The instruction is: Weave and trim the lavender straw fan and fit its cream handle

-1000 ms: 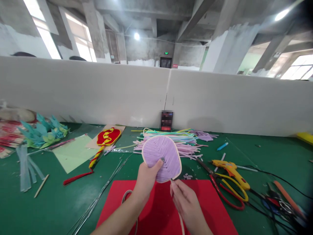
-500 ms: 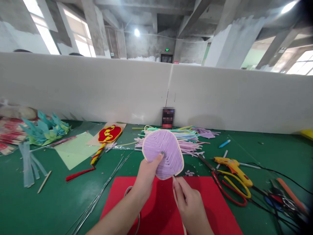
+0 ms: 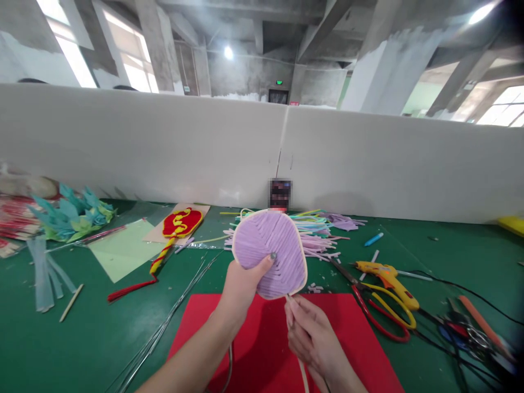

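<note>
My left hand [image 3: 242,289] grips a rounded, fan-shaped purple panel [image 3: 264,234], its thumb lying across the front. The panel is covered in slanting rows of lilac fuzzy strips and edged with a cream cord. At the lower edge, my right hand [image 3: 313,333] pinches the end of the edging close to the rim. A loose length of cream cord [image 3: 303,374] hangs below those fingers. Another loop of cord lies by my left forearm, partly hidden. Both hands are above a red board [image 3: 257,349].
Red-handled scissors [image 3: 380,322] and a yellow glue gun [image 3: 388,278] lie to the right. Behind the panel is a pile of pastel fuzzy stems [image 3: 319,245]. A red-and-yellow fan [image 3: 182,224] and thin wires [image 3: 172,311] lie left. A white partition [image 3: 164,147] closes the back.
The panel has turned slightly and shifted a little left. My right hand has moved slightly down and left along the lower rim, and its fingers have changed position.
</note>
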A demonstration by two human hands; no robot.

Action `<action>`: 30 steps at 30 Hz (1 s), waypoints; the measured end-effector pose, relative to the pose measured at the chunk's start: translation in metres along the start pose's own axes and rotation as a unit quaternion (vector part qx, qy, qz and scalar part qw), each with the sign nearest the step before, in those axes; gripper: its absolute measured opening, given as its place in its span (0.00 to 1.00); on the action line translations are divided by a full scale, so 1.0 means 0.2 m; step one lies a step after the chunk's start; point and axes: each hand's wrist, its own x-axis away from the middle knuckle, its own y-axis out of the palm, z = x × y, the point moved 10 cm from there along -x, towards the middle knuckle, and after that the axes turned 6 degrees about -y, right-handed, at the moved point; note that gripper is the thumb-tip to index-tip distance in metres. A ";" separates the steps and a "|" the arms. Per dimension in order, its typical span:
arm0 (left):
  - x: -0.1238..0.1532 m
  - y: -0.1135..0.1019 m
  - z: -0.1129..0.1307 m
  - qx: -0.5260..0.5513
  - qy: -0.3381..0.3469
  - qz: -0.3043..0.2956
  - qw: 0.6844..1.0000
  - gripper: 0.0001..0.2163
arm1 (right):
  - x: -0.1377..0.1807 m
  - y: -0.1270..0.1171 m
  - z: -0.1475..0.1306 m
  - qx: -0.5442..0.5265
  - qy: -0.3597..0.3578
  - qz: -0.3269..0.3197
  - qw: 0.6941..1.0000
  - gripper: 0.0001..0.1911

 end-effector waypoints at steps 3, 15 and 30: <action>0.03 -0.03 0.06 -0.065 0.055 0.047 0.995 0.15 | 0.00 0.07 0.01 -0.113 0.035 -0.075 0.990 0.15; 0.09 -0.05 0.13 -0.138 0.094 0.105 0.980 0.11 | -0.01 0.04 -0.01 -0.082 0.004 -0.061 0.995 0.15; 0.05 -0.01 0.08 -0.079 0.018 0.040 0.996 0.13 | 0.04 -0.04 -0.19 0.413 -0.153 0.074 0.895 0.17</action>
